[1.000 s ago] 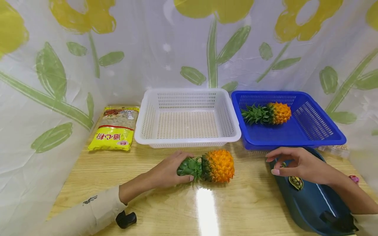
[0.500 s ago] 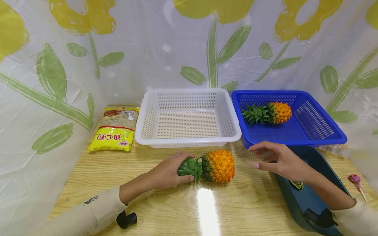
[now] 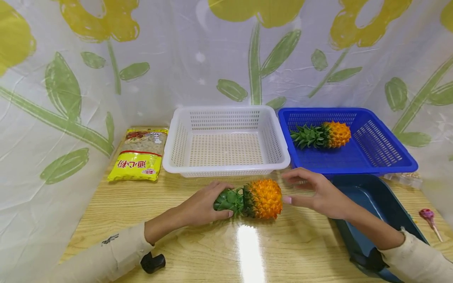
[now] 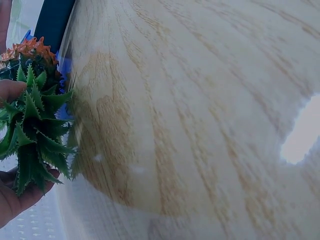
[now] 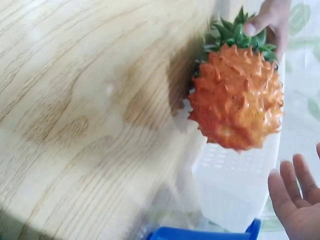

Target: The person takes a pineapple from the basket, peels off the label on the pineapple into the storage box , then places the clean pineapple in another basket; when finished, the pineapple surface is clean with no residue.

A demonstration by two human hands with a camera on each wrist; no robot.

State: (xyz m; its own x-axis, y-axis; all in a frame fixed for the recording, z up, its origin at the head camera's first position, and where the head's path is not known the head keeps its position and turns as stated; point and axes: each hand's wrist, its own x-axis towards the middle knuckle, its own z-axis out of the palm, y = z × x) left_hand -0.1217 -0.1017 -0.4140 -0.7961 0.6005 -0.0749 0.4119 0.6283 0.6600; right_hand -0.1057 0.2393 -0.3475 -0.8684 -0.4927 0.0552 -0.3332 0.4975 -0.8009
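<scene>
A toy-like pineapple [image 3: 265, 199] with an orange body lies on its side on the wooden table. My left hand [image 3: 203, 205] grips its green leaves, thumb on the near side; the left wrist view shows the spiky leaves [image 4: 36, 125] between thumb and fingers. Just right of the orange body, my right hand [image 3: 320, 196] hovers with fingers spread and holds nothing. In the right wrist view a small gap separates that hand [image 5: 297, 200] from the pineapple [image 5: 237, 100]. A second pineapple [image 3: 336, 135] lies in the blue basket [image 3: 354, 168] at the back right.
A white slotted basket [image 3: 226, 169] stands behind the held pineapple. Left of it lies a yellow pasta bag [image 3: 138, 157]. Under my right forearm is a dark teal tub [image 3: 361, 188], with a lollipop [image 3: 428, 218] to its right. A clear packet [image 3: 407, 180] sits behind the tub.
My right hand has moved left from over the dark tub to beside the pineapple's orange body. The left hand and both pineapples have stayed in place.
</scene>
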